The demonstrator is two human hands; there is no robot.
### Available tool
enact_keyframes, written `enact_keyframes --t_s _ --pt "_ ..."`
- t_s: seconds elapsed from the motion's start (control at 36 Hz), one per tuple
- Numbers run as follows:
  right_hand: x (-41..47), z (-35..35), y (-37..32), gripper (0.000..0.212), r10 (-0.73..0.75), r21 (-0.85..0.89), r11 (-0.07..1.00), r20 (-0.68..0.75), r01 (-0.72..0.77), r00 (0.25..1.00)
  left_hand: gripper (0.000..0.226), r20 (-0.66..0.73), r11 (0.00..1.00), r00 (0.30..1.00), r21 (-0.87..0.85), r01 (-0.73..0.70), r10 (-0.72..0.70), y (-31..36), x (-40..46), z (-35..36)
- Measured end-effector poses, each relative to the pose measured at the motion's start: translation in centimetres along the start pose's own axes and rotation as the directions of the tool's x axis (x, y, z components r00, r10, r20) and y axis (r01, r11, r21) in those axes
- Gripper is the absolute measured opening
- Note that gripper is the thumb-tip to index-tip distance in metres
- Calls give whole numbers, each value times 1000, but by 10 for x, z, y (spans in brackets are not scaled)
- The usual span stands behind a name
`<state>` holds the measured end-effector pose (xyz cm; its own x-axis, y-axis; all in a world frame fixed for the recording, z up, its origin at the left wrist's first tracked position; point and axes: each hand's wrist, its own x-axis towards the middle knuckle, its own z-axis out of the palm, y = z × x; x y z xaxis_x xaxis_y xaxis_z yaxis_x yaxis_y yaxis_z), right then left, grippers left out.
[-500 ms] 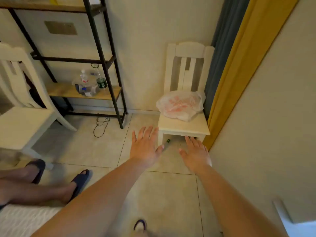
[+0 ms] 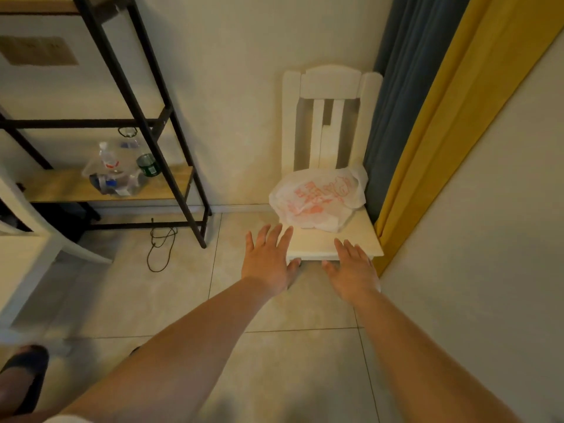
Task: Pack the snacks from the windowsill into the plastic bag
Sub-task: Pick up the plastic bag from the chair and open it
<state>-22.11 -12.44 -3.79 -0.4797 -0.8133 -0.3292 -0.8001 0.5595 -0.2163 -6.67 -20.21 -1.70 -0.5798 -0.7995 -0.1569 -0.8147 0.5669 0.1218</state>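
Although the task needs a plastic bag (image 2: 317, 198), it lies crumpled and untouched on a white chair (image 2: 332, 242), just beyond the fingers (image 2: 268, 236) of both hands. The left hand (image 2: 268, 262) and right hand (image 2: 351, 270) hover flat over the seat's front edge, fingers spread and released, holding nothing. Limp film could slide off the seat if swiped rather than pinched. No snacks or windowsill are visible; curtains (image 2: 427, 117) hang right of the fingers.
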Motion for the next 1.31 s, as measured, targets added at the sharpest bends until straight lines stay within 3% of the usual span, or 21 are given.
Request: enact_keyframes --t_s 0.31,0.58,0.75,1.06,1.31 --pt "126 -32 22 60 28 3 1000 49 -29 998 66 44 1000 999 16 5 -6 14 131 -5" --pt "239 -61 48 59 -23 0 1000 122 23 992 64 92 981 985 -112 156 -146 37 244 10" --pt "291 -59 58 60 8 20 1000 189 -11 982 65 179 983 973 -92 161 -143 35 300 30" --pt "409 -78 52 59 78 73 993 201 -94 977 64 228 995 972 -100 -27 50 13 446 29" --pt "492 -72 53 59 85 68 992 271 -107 959 66 337 996 937 -24 -86 89 12 544 56"
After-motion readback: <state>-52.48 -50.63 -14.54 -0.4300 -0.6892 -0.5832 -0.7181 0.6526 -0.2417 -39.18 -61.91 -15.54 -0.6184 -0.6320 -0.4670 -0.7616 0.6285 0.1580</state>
